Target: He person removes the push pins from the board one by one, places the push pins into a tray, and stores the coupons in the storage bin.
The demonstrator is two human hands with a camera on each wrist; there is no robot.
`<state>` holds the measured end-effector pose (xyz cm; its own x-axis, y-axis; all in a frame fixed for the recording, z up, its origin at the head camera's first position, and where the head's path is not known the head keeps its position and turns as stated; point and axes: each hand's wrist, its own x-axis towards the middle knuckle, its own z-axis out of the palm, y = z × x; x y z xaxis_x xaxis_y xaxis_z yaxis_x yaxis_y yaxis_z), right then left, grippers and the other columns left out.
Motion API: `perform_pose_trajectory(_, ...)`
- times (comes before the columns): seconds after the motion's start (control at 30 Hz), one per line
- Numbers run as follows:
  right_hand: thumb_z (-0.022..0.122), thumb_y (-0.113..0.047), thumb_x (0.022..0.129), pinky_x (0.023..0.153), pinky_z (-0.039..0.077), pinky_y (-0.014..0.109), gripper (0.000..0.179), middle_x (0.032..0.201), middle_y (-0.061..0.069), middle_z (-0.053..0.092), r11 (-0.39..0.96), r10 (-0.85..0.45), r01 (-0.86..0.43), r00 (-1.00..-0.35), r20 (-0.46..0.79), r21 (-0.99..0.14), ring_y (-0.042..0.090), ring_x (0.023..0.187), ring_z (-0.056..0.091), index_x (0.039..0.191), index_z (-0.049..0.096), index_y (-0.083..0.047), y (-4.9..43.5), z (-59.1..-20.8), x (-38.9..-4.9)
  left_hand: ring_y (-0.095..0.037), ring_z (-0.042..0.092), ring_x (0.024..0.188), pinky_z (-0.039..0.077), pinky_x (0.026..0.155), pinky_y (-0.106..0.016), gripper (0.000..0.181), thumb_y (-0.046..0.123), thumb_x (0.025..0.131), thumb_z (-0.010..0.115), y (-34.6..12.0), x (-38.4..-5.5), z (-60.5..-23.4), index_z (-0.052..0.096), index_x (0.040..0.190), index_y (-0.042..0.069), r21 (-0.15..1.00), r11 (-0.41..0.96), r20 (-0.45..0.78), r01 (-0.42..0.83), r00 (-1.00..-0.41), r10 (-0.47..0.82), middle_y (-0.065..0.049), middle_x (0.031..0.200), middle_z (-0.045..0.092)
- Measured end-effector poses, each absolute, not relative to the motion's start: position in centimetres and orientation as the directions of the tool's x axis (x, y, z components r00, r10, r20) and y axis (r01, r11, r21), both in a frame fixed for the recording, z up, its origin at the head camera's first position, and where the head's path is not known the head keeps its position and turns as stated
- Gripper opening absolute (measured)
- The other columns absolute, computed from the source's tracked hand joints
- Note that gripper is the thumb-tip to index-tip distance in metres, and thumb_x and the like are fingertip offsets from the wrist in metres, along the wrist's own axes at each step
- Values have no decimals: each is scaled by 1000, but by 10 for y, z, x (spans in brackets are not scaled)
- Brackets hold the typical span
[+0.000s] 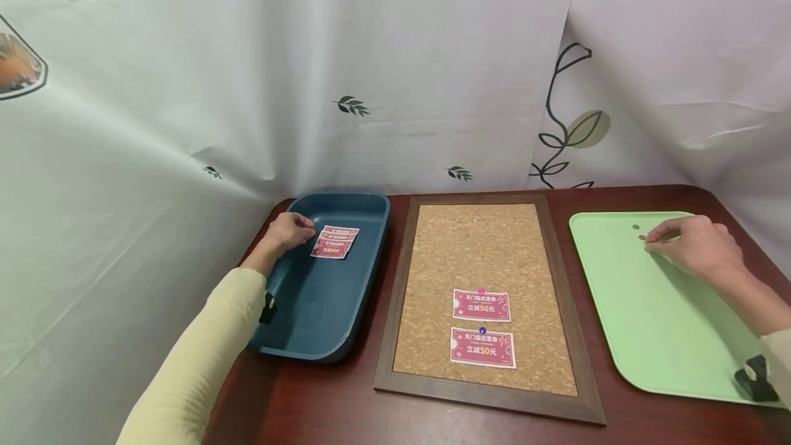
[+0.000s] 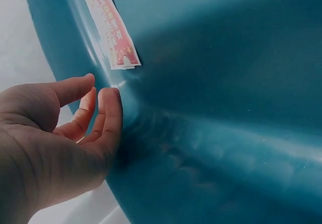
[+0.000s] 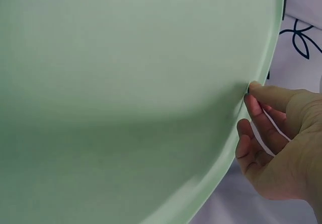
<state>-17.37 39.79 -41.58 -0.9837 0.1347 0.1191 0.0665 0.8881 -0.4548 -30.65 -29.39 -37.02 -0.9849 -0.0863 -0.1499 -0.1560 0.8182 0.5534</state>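
Observation:
My left hand (image 1: pixel 290 230) hangs over the far left of the blue tray (image 1: pixel 309 307), fingers loosely bent and thumb apart from the index finger. Just to its right, several overlapping pink coupons (image 1: pixel 334 243) lie in that tray; in the left wrist view the coupon stack (image 2: pixel 111 30) is beyond the fingertips. At the far end of the green tray (image 1: pixel 673 335), my right hand (image 1: pixel 701 246) pinches a tiny pushpin (image 3: pixel 247 89) between thumb and index finger, mostly hidden by the fingertips. A small green pushpin (image 1: pixel 636 226) lies close by.
Between the trays lies a wood-framed cork board (image 1: pixel 469 246). An upper coupon (image 1: pixel 482 307) hangs from a pink pushpin (image 1: pixel 481 291), a lower coupon (image 1: pixel 482 349) from a blue pushpin (image 1: pixel 483 330). A patterned white curtain (image 1: pixel 402 88) closes off the back of the dark red table (image 1: pixel 346 404).

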Motion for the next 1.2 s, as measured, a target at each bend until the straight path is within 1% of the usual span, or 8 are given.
perform_pose_trajectory(0.13,79,-18,92,64,41,47,22,101,25,75,896,129,51,-980,150,-441,52,92,60,102,78,1,402,-413,-173,-32,64,99,53,87,-43,23,11,105,66,-294,-306,-367,64,122,-4,558,819,-122,-135,-989,-80,-21,113,66)
perform_pose_trajectory(0.27,75,-19,97,69,40,48,27,102,27,75,897,115,16,-973,199,-441,42,81,66,108,76,5,408,-409,-173,-36,65,102,52,89,-45,24,11,106,65,-294,-306,-362,63,124,-5,575,812,-96,-102,-994,-57,-22,115,67)
perform_pose_trajectory(0.37,72,-21,99,80,40,57,33,103,31,74,887,110,-3,-970,218,-462,40,80,69,115,72,9,412,-406,-172,-37,65,105,52,91,-46,27,12,107,64,-292,-305,-356,62,128,-5,587,805,-76,-83,-996,-47,-23,119,66)
perform_pose_trajectory(0.47,70,-23,102,94,33,69,41,105,36,71,873,116,-12,-966,231,-488,52,88,68,122,67,12,414,-403,-172,-38,62,110,51,96,-49,33,14,107,63,-290,-303,-350,60,133,-5,597,799,-61,-70,-997,-41,-25,125,65)
perform_pose_trajectory(0.6,67,-28,104,98,29,71,49,120,43,63,855,146,5,-962,232,-518,64,110,56,132,61,12,413,-400,-170,-42,58,124,46,108,-55,43,19,109,62,-287,-302,-341,55,143,-5,615,787,-54,-46,-998,-16,-28,139,60)
perform_pose_trajectory(0.77,63,-40,106,101,30,72,67,140,45,48,837,178,51,-967,183,-545,66,122,45,148,49,11,408,-391,-169,-46,49,140,41,114,-58,55,23,110,61,-282,-299,-331,46,155,-4,641,768,-43,-10,-999,24,-30,152,51)
perform_pose_trajectory(0.9,61,-49,105,98,33,73,83,152,44,37,816,181,75,-975,130,-573,66,125,43,160,34,7,399,-383,-167,-46,45,144,38,117,-59,63,27,109,63,-275,-296,-325,40,159,-2,647,763,-38,-4,-999,27,-29,158,45)
perform_pose_trajectory(1.2,62,-53,104,100,30,79,96,166,37,19,784,141,43,-984,110,-620,69,136,33,166,15,4,373,-377,-168,-41,37,152,35,118,-59,76,33,108,66,-245,-286,-313,27,167,6,690,723,-35,26,-997,70,-23,170,28)
